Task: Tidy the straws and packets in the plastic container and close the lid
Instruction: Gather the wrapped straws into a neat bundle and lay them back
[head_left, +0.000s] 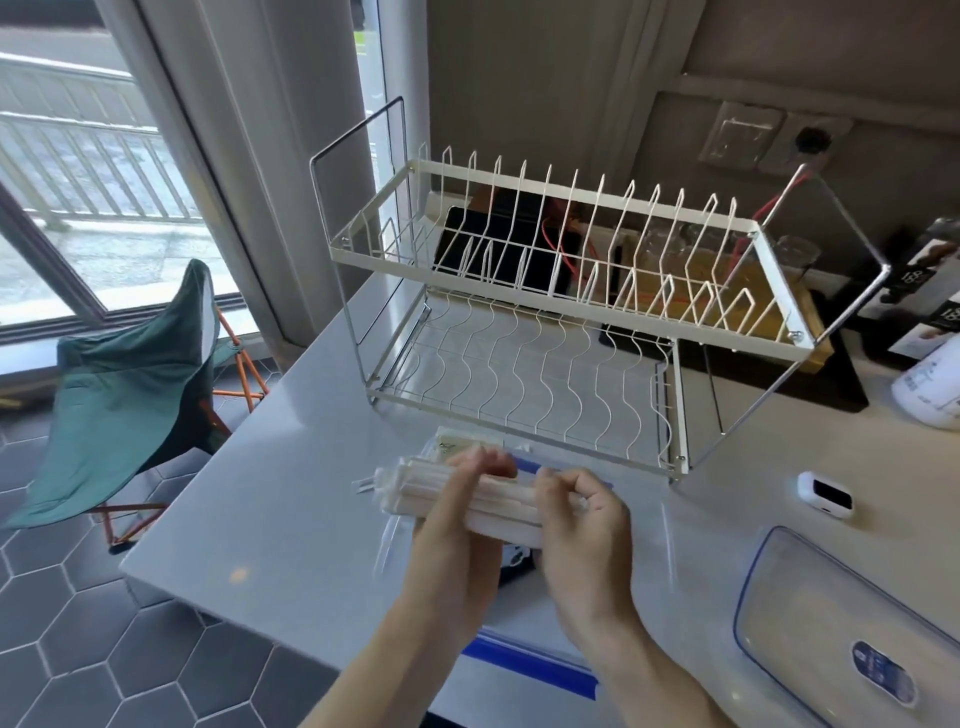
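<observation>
A bundle of white paper-wrapped straws (498, 501) lies across both hands above the clear plastic container (524, 652), whose blue-edged rim shows below my wrists. My left hand (457, 525) grips the bundle near its left half, fingers curled over the top. My right hand (584, 525) grips its right end. A pale packet (457, 444) lies in the container behind the bundle. The clear lid (831, 618) with a blue rim and oval label lies flat on the counter at the right.
A white two-tier wire dish rack (561, 322) stands just behind the container. A small white device (826, 493) lies right of my hands. A white bottle (930, 384) is at the far right. The counter's left edge drops to a tiled floor with a green folding chair (130, 395).
</observation>
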